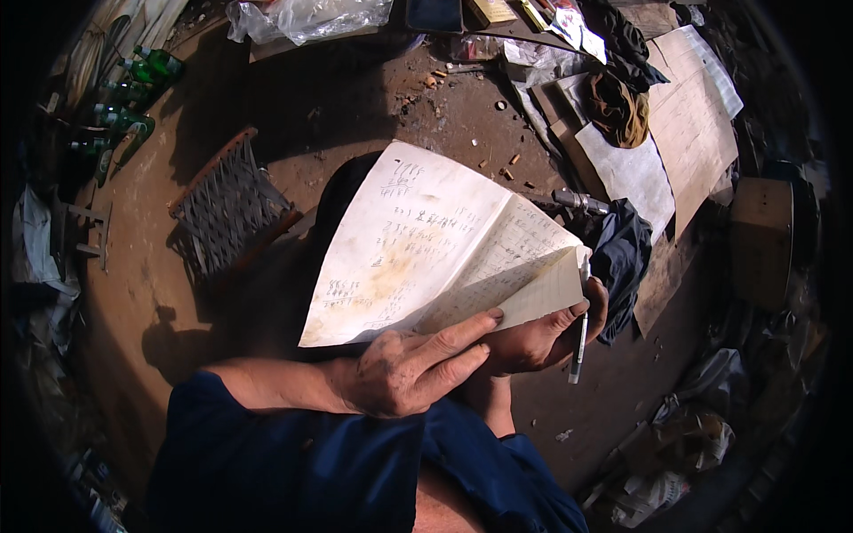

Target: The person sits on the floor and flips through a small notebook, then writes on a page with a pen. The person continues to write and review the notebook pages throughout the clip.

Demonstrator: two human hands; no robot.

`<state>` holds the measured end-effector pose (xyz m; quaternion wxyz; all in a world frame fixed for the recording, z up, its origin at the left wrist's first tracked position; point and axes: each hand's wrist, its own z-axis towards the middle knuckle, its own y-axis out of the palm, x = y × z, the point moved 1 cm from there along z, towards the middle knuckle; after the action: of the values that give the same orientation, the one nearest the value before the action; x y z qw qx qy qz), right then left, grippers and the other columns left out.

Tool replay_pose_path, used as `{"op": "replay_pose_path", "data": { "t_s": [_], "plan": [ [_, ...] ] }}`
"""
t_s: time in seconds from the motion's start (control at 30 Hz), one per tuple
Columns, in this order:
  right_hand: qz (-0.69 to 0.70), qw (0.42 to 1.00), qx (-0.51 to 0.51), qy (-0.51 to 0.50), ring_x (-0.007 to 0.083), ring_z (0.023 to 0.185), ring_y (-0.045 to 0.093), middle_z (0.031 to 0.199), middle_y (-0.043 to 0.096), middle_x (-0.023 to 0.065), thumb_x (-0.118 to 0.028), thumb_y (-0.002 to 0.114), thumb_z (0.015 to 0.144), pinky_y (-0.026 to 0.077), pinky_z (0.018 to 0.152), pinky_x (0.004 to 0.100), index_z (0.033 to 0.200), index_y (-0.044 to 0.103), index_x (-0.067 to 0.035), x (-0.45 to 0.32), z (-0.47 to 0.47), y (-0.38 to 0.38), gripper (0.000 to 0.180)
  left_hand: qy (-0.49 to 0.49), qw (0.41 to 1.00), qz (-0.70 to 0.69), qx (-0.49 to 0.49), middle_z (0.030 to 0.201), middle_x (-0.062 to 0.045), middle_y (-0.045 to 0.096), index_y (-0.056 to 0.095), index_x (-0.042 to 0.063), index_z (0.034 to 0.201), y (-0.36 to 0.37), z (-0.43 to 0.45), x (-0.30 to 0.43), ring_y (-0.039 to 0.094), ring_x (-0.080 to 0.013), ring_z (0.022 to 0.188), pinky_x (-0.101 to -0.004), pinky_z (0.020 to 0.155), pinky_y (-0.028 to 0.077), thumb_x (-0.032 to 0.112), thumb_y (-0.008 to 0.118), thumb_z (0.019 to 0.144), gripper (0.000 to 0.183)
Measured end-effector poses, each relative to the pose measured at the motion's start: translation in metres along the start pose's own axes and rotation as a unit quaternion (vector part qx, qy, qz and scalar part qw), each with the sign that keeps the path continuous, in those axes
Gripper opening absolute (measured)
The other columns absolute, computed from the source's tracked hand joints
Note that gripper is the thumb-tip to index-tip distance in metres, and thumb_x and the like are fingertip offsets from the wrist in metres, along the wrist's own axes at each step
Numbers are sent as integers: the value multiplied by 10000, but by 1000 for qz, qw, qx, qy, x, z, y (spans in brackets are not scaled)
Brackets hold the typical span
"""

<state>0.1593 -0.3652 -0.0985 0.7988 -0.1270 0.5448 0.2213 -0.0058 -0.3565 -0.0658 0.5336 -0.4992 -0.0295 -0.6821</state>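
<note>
A worn paper notebook (413, 240) lies spread across the middle of the view, its pages covered with handwriting and yellowish stains. My left hand (406, 363) rests on the notebook's lower edge, index fingertip at a lined leaf (543, 290) that is partly lifted. Under the notebook's lower right corner, my right hand (550, 333) supports it, with the thumb at the leaf's edge. A slim pen (581, 333) is held upright in the right hand's fingers, beside the notebook's right edge. Part of the right hand is hidden by the paper and the left hand.
A woven-strap stool (230, 203) stands on the floor at left, with several green glass bottles (156, 63) beyond it. Clear plastic bags (310, 20) lie at the top. Cardboard sheets (696, 126), a brown cloth (616, 110) and dark cloth (620, 266) lie at right.
</note>
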Motion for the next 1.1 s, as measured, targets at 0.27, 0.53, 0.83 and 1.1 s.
{"op": "replay_pose_path", "data": {
  "t_s": [0.27, 0.53, 0.83, 1.1],
  "plan": [
    [-4, 1000, 6, 8, 240, 1271, 597, 1341, 580, 130, -287, 500, 1151, 525, 1079, 425, 1370, 507, -24, -4, 1, 3, 343, 18, 1000, 9, 18, 1462, -381, 552, 602, -110, 1290, 3, -1, 0, 778, -390, 1056, -341, 617, 670, 4, 615, 1000, 312],
    [12, 1000, 14, 19, 236, 1262, 598, 1346, 567, 114, -288, 470, 1160, 532, 1075, 425, 1372, 511, -24, -2, 0, 3, 342, 17, 1000, 9, 22, 1464, -368, 563, 628, -105, 1267, 7, -5, 0, 795, -342, 1011, -310, 570, 643, 19, 632, 993, 301],
    [-9, 1000, 0, 21, 226, 1275, 592, 1341, 563, 103, -284, 453, 1166, 535, 1081, 422, 1380, 510, -31, -7, 2, 3, 336, 17, 999, 0, 36, 1459, -364, 571, 636, -105, 1243, 10, -5, 0, 796, -336, 1003, -305, 570, 644, 26, 637, 994, 281],
    [-13, 1000, -13, 9, 218, 1283, 588, 1346, 559, 95, -275, 445, 1168, 532, 1088, 420, 1392, 505, -35, -8, 3, 2, 334, 11, 1000, -5, 29, 1455, -365, 573, 636, -113, 1231, 9, -5, 0, 795, -347, 1003, -319, 586, 655, 26, 627, 1002, 268]
  ]
}}
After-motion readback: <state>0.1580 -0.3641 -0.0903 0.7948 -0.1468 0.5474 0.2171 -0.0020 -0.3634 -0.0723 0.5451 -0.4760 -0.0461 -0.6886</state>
